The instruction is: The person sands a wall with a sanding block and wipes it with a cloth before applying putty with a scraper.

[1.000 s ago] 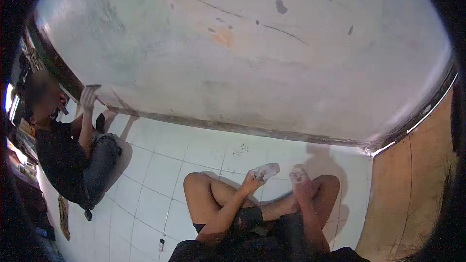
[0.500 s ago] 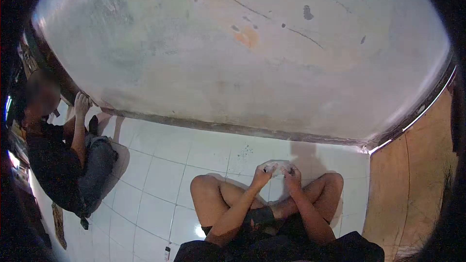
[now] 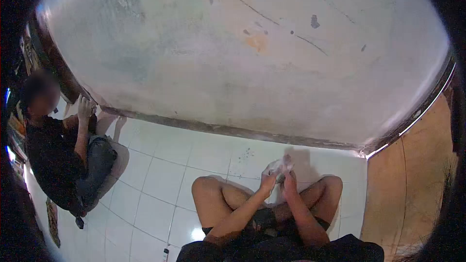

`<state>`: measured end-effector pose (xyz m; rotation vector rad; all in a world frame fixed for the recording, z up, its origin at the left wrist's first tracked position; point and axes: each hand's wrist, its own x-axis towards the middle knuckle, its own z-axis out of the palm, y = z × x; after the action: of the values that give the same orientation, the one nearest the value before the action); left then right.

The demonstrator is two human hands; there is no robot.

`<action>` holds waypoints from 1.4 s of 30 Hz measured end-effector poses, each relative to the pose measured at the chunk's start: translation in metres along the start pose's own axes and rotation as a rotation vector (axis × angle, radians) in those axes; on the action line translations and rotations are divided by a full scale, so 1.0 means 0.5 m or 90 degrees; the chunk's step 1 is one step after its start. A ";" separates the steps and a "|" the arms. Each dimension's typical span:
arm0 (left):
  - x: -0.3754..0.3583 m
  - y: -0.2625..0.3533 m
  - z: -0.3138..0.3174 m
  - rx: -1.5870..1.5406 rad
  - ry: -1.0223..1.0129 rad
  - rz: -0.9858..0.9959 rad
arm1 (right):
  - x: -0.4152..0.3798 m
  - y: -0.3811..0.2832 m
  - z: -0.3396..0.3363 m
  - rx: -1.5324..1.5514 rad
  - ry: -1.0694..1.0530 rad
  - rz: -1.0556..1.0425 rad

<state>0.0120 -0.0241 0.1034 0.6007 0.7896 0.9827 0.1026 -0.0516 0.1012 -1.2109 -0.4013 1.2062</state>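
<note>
One left hand (image 3: 268,178) beside one right hand (image 3: 290,178), one wall (image 3: 228,73) ahead

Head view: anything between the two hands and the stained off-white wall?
Nothing visible blocks the left hand or right hand from the stained off-white wall: only glossy white floor tiles and the dark, rough strip along its foot lie between. Dark specks dot the tiles, left of that path.

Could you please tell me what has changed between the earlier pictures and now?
The left hand and right hand, apart a second ago, have drawn together between the knees; what they hold is hard to make out. The co-worker's hand has come down toward the foot of the wall. The legs stay crossed on the tiled floor.
</note>
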 end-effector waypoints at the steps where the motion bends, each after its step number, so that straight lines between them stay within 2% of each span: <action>1: 0.008 -0.008 -0.009 -0.040 0.000 0.011 | 0.007 -0.023 0.021 -0.111 -0.034 -0.076; 4: 0.028 0.035 -0.031 -0.298 0.069 -0.069 | 0.053 -0.096 0.088 -0.386 -0.083 -0.277; 5: 0.037 0.035 -0.055 -0.300 0.072 -0.050 | 0.078 -0.128 0.115 -0.432 -0.066 -0.324; 6: 0.055 0.027 -0.091 -0.302 0.075 -0.032 | 0.099 -0.168 0.140 -0.677 -0.036 -0.676; 8: 0.094 -0.011 -0.162 -0.309 0.112 0.030 | 0.091 -0.289 0.239 -0.828 -0.055 -0.954; 9: 0.118 -0.039 -0.199 -0.314 0.143 0.077 | 0.054 -0.366 0.318 -0.744 -0.107 -0.875; 11: 0.129 -0.022 -0.222 -0.313 0.178 0.130 | 0.030 -0.458 0.418 -0.781 -0.077 -0.915; 13: 0.086 0.049 -0.201 -0.300 0.194 0.132 | 0.005 -0.534 0.511 -0.829 -0.075 -0.986; 14: 0.069 0.077 -0.190 -0.313 0.201 0.116 | 0.018 -0.551 0.548 -0.855 -0.027 -1.033; 15: 0.069 0.078 -0.193 -0.307 0.203 0.105 | 0.029 -0.565 0.580 -0.880 0.023 -1.077; 18: 0.087 0.059 -0.200 -0.299 0.200 0.069 | 0.043 -0.608 0.661 -0.985 0.034 -1.244; 21: 0.104 0.030 -0.200 -0.280 0.185 0.050 | 0.056 -0.604 0.677 -1.017 0.046 -1.257; 23: 0.105 0.013 -0.206 -0.214 0.179 0.069 | 0.042 -0.578 0.634 -1.044 0.041 -1.205; 27: 0.050 0.105 -0.157 -0.202 0.205 -0.043 | 0.028 -0.580 0.649 -1.110 0.076 -1.164; 28: 0.065 0.078 -0.172 -0.197 0.173 0.017 | 0.030 -0.577 0.657 -1.131 0.079 -1.139; 31: 0.086 0.056 -0.186 -0.155 0.149 0.078 | 0.029 -0.595 0.694 -1.155 0.091 -1.129; 32: 0.083 0.053 -0.186 -0.210 0.145 0.045 | 0.016 -0.588 0.679 -1.140 0.091 -1.139; 35: 0.066 0.079 -0.174 -0.129 0.223 0.015 | 0.022 -0.583 0.657 -1.131 0.091 -1.172; 41: 0.063 0.101 -0.167 -0.196 0.138 0.109 | 0.031 -0.597 0.694 -1.128 0.107 -1.192; 42: 0.069 0.092 -0.174 -0.175 0.151 0.069 | 0.025 -0.591 0.690 -1.125 0.124 -1.183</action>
<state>-0.0697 0.0351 0.0770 0.2943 0.8183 1.2541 -0.0194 0.1649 0.4817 -1.3544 -2.0015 -1.2490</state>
